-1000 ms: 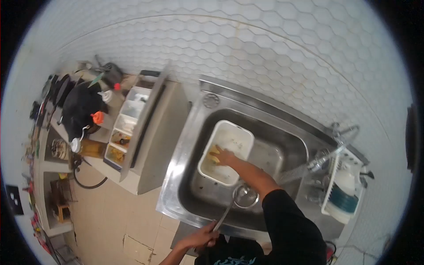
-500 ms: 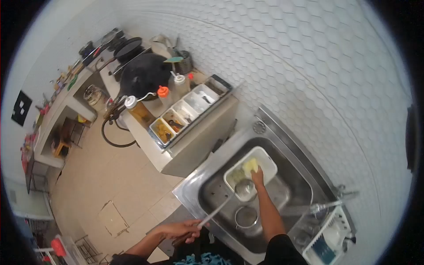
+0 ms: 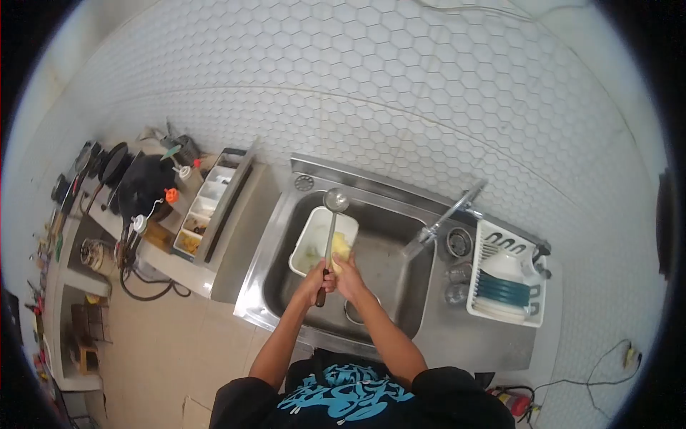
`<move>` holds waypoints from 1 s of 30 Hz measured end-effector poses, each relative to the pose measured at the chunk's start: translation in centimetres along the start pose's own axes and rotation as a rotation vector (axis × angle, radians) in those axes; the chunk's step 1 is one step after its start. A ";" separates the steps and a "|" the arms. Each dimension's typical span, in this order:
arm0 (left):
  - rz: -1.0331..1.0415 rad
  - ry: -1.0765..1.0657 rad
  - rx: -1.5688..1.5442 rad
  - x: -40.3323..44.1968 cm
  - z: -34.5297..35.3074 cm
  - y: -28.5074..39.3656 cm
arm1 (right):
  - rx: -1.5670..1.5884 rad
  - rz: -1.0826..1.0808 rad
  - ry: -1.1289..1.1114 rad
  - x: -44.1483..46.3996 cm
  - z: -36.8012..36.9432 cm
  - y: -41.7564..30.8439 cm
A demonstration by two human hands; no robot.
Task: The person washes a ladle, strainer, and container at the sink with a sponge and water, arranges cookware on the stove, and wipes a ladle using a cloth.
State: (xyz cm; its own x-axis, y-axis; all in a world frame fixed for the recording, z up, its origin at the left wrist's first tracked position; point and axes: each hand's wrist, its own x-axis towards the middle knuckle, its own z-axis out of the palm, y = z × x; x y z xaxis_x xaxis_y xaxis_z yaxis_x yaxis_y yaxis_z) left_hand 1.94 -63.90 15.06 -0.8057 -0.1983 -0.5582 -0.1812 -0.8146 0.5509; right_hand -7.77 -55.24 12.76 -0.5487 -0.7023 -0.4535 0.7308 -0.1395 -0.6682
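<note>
Left hand [image 3: 313, 284]: fingers wrap around a long, dark-handled metal ladle [image 3: 331, 234], held over a white rectangular tub [image 3: 311, 236] in the stainless-steel sink [image 3: 389, 261]. Right hand [image 3: 349, 279]: fingers grip a yellow sponge [image 3: 341, 247] just right of the ladle.

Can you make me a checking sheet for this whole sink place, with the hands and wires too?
Surface: steel sink, white tub inside; a round item, partly behind the right forearm.
Job's things: ladle, bowl end away from the person; yellow sponge beside its shaft, contact unclear.
Clutter: glasses beside a dish rack holding plates.
Hands: left hand grips the ladle's handle; right hand holds the sponge.
Cables: dark cable at lower right.
Surroundings: tiled wall; counter with bottles and food containers on the left.
</note>
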 end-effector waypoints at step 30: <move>-0.234 -0.166 -0.015 -2.1 0.9 -3.4 | 0.023 0.063 0.342 13.4 -3.7 -1.7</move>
State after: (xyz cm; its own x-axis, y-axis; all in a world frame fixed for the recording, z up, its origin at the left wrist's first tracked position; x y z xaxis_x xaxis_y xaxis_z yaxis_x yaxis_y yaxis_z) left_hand 3.75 -60.18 14.93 -0.8244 0.0867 -0.5593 -0.3657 -0.8358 0.4094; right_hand -17.88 -61.79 5.66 -0.6033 -0.4362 -0.6677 0.7747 -0.1218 -0.6204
